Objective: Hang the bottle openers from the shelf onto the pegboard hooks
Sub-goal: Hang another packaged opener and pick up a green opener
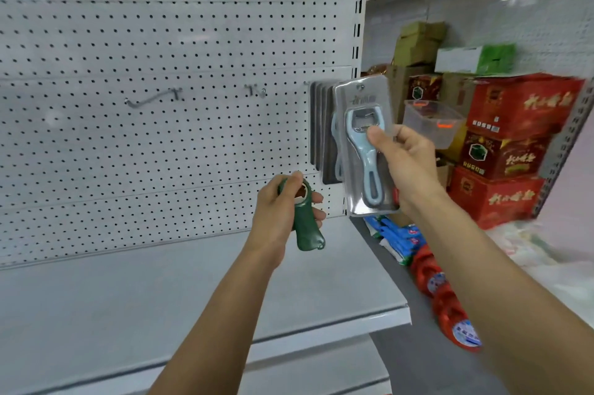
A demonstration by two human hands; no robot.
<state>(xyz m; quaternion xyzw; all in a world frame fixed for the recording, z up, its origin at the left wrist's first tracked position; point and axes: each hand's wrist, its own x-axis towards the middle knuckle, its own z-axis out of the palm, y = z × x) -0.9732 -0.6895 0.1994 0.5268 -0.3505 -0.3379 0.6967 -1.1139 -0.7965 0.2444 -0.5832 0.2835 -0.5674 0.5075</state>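
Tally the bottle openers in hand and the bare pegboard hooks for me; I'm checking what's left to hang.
Green bottle opener, unpackaged, in left hand: 1
Light-blue packaged bottle opener, in right hand: 1
Bare pegboard hooks: 2
Total: 4

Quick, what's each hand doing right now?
Left hand: grips a loose green bottle opener.
Right hand: holds a packaged light blue bottle opener up at the pegboard, by the ones already hanging.
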